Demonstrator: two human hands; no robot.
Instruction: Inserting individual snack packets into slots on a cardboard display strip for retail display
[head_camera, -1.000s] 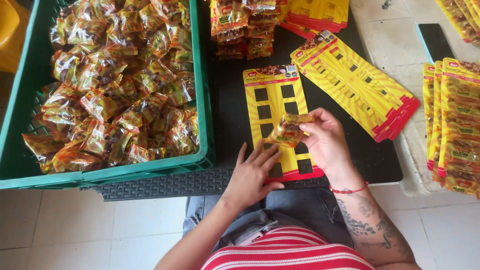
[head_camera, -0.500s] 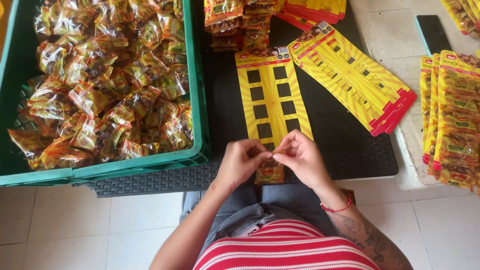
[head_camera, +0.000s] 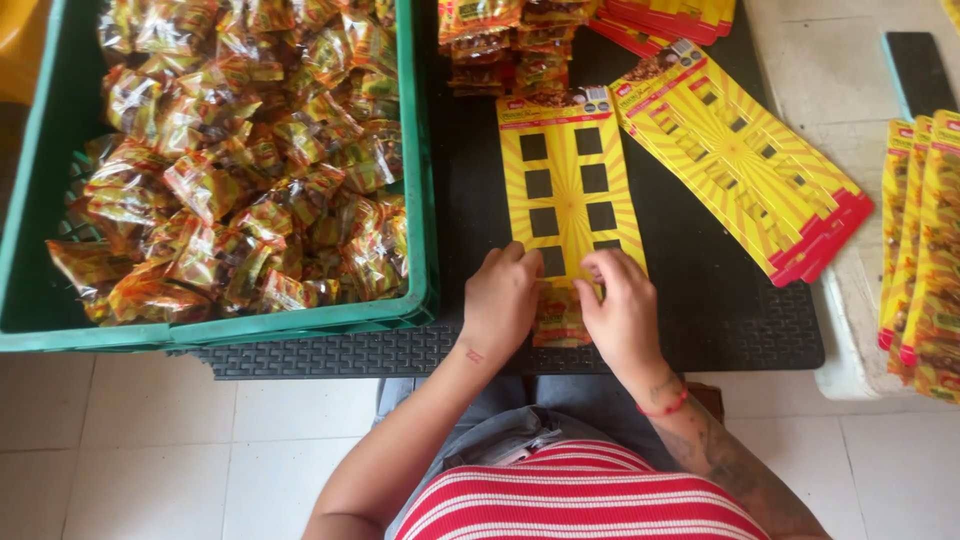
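A yellow display card with dark square slots (head_camera: 567, 185) lies lengthwise on a black mat (head_camera: 700, 300). At its near end sits a small snack packet (head_camera: 558, 315) in clear and orange wrap. My left hand (head_camera: 502, 298) and my right hand (head_camera: 618, 305) press down on that packet and the card's lower end, fingertips meeting at the packet's top edge. Most of the packet is hidden under my fingers.
A green plastic crate (head_camera: 415, 150) full of several similar packets stands to the left. More yellow cards lie fanned (head_camera: 745, 155) at the right of the mat. Filled cards are stacked at far right (head_camera: 920, 240). Packets are piled at the mat's top (head_camera: 495, 45).
My right hand held the packet above the card a second ago. Both hands have since brought it down onto the card's near end and now press it there.
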